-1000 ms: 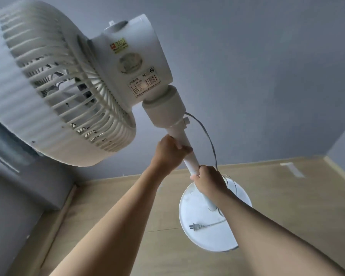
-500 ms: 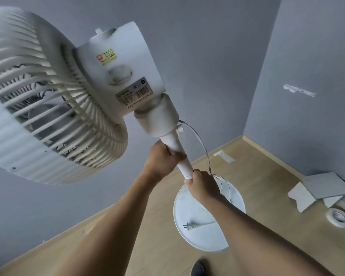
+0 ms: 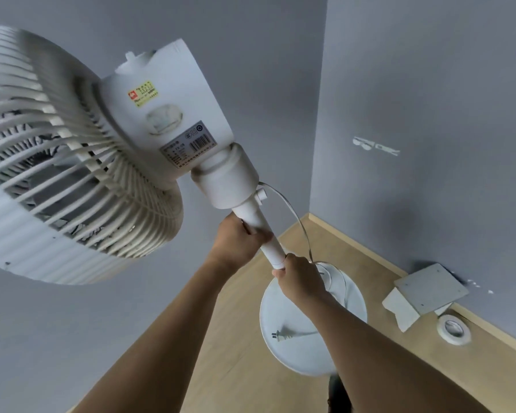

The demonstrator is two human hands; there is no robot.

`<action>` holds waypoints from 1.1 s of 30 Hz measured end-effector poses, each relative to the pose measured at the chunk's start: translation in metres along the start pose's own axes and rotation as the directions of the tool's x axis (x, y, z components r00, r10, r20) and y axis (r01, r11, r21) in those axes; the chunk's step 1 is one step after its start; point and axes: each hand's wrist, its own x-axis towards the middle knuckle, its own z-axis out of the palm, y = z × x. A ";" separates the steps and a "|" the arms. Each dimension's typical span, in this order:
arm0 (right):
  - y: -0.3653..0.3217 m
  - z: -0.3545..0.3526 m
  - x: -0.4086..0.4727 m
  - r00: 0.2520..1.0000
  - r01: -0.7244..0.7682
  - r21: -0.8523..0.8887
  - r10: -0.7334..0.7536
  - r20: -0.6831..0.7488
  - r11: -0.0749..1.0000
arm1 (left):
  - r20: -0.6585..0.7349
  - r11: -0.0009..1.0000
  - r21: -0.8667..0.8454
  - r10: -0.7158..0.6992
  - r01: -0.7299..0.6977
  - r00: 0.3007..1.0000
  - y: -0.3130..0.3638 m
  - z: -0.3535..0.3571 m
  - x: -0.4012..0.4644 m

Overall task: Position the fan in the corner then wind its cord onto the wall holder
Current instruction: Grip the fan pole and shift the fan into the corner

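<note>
Basically white fan (image 3: pixel 173 138) tilted, head up-left, base (image 3: pixel 298 347) toward floor, left hand (image 3: pixel 239 242) and right hand (image 3: pixel 301 278) both clamped round pole (image 3: pixel 262 231).

- fan (image 3: pixel 167 126) is all white, ribbed grille, with a yellow and red sticker (image 3: pixel 142 93) and a grey barcode label (image 3: pixel 188 146)
- cord (image 3: pixel 292 216) and plug (image 3: pixel 280 335) white too
- walls (image 3: pixel 429 84) blue-grey
- floor (image 3: pixel 236 353) light wood grain
- tape roll (image 3: pixel 454 328) white
</note>
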 end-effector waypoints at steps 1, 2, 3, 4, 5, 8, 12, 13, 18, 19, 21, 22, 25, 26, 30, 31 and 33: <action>0.017 -0.004 0.022 1.000 -0.001 0.011 0.000 0.008 1.000 | -0.001 1.000 -0.003 -0.001 0.001 1.000 0.004 0.019 0.021; 0.031 -0.009 0.041 1.000 -0.002 0.023 0.002 0.019 1.000 | -0.005 1.000 -0.002 -0.008 0.008 1.000 0.009 0.034 0.041; 0.040 -0.013 0.056 1.000 -0.003 0.035 0.002 0.021 0.999 | -0.006 1.000 0.002 -0.018 0.018 1.000 0.014 0.044 0.054; 0.052 -0.020 0.073 1.000 -0.009 0.048 0.008 0.028 0.999 | -0.004 0.999 0.004 -0.034 0.034 0.999 0.021 0.056 0.070; 0.065 -0.026 0.091 0.999 -0.016 0.065 0.014 0.028 0.998 | -0.003 0.999 0.010 -0.048 0.048 0.999 0.030 0.069 0.087; 0.100 -0.049 0.146 0.999 -0.033 0.077 0.031 0.030 0.996 | -0.004 0.997 0.033 -0.069 0.069 0.998 0.059 0.106 0.139; 0.128 -0.073 0.209 0.999 -0.034 0.093 0.031 0.036 0.995 | -0.011 0.996 0.016 -0.092 0.092 0.996 0.081 0.138 0.200; 0.135 -0.076 0.227 0.999 -0.033 0.103 0.030 0.031 0.994 | -0.013 0.995 0.016 -0.100 0.100 0.995 0.086 0.146 0.216; 0.171 -0.083 0.325 0.998 -0.028 0.119 0.021 0.061 0.992 | -0.042 0.991 0.013 -0.129 0.130 0.991 0.095 0.186 0.307; 0.173 -0.083 0.339 0.998 -0.029 0.127 0.021 0.067 0.991 | -0.045 0.991 0.013 -0.131 0.132 0.990 0.094 0.190 0.317; 0.179 -0.082 0.384 0.997 -0.016 0.125 0.007 0.078 0.992 | -0.063 0.988 0.010 -0.154 0.155 0.986 0.090 0.203 0.356; 0.179 -0.084 0.395 0.996 -0.025 0.131 0.014 0.087 0.991 | -0.059 0.985 0.015 -0.171 0.172 0.984 0.090 0.206 0.366; 0.185 -0.087 0.450 0.994 -0.039 0.151 0.023 0.104 0.988 | -0.071 0.978 -0.008 -0.208 0.208 0.976 0.093 0.217 0.415; 0.187 -0.089 0.460 0.995 -0.047 0.163 0.031 0.098 0.986 | -0.069 0.978 -0.009 -0.210 0.210 0.975 0.095 0.218 0.424; 0.190 -0.093 0.520 0.990 -0.031 0.200 0.002 0.143 0.979 | -0.102 0.961 -0.014 -0.275 0.275 0.956 0.099 0.224 0.474; 0.191 -0.092 0.532 0.988 -0.015 0.207 -0.018 0.152 0.978 | -0.121 0.956 -0.019 -0.292 0.292 0.949 0.098 0.225 0.485; 0.191 -0.089 0.554 0.982 0.025 0.201 -0.062 0.180 0.979 | -0.159 0.947 -0.022 -0.321 0.322 0.934 0.094 0.227 0.502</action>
